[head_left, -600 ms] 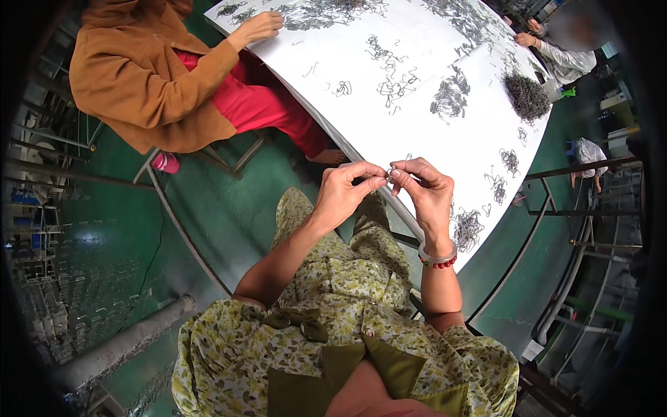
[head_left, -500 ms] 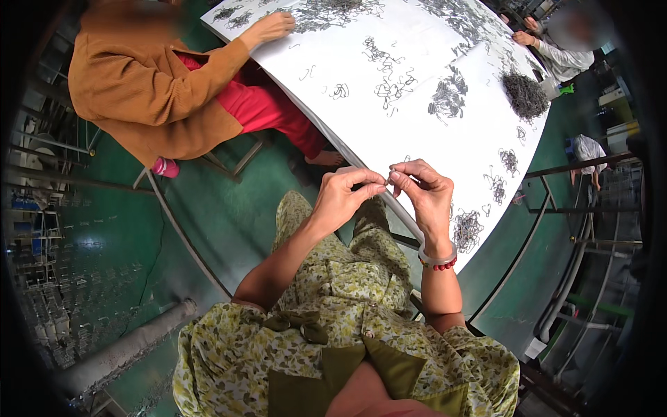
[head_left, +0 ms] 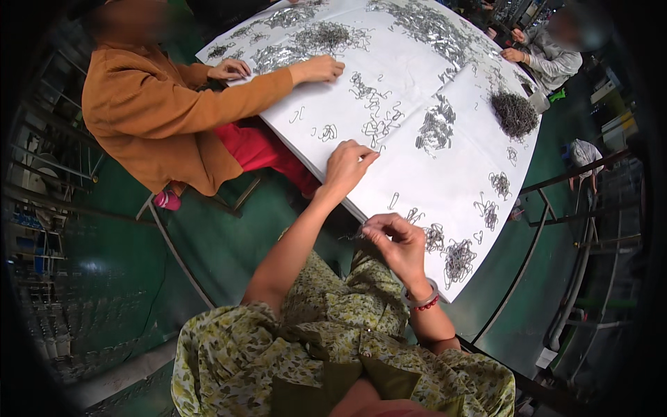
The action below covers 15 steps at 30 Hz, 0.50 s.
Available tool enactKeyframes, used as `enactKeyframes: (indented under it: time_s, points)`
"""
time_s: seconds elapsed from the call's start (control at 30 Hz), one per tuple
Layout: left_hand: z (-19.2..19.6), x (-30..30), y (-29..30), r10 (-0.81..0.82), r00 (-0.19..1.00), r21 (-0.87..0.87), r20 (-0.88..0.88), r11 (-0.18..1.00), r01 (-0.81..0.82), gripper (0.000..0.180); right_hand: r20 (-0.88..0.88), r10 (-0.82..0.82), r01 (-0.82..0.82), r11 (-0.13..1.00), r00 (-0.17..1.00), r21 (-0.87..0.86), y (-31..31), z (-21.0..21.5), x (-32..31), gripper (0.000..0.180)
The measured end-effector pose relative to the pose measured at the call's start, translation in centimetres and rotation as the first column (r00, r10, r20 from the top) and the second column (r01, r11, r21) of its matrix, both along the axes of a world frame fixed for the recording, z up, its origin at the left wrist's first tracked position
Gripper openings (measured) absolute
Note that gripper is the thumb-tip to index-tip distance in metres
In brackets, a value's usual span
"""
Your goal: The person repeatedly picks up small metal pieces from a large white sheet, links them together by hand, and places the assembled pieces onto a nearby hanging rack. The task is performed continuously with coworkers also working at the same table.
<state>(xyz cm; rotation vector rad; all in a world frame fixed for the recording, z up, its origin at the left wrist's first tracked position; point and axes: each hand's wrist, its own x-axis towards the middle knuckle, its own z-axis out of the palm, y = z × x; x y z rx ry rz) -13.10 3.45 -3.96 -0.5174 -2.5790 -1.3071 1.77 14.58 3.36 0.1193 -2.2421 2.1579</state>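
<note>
Now little wire hooks are picked from the white table [head_left: 445, 174].
A loose hook [head_left: 367, 154] is touched by the half-open left hand [head_left: 347, 163]; a wire bunch [head_left: 356, 235] is pinched by the right hand [head_left: 397, 243] at the table's edge.

Your left hand [head_left: 347, 163] has bare white round table [head_left: 410, 174] ahead. Grey bent-wire piles [head_left: 436, 131] and the orange-sleeved person's hand [head_left: 321, 68] block farther on.

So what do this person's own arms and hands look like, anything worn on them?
Both forearms are bare, with no gloves on the left hand or the right hand. The right wrist carries a pale bangle and a red beaded bracelet. Short sleeves belong to a yellow-green floral garment.
</note>
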Motion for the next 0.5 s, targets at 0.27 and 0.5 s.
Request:
enactKeyframes:
  time_s: [0.27,0.5]
  points:
    - [-4.0,-4.1,5.4,-0.07,0.982,-0.535,-0.174,0.844,-0.035,0.017,0.137,0.007,-0.003,1.0,0.991,-0.028,-0.1,-0.9,0.0,0.017]
    - [0.3,0.1,0.6,-0.099,0.97,0.17,0.223,0.984,0.061,0.016,0.085,-0.071,0.071,0.997,0.994,0.007,-0.1,-1.0,-0.1,0.015]
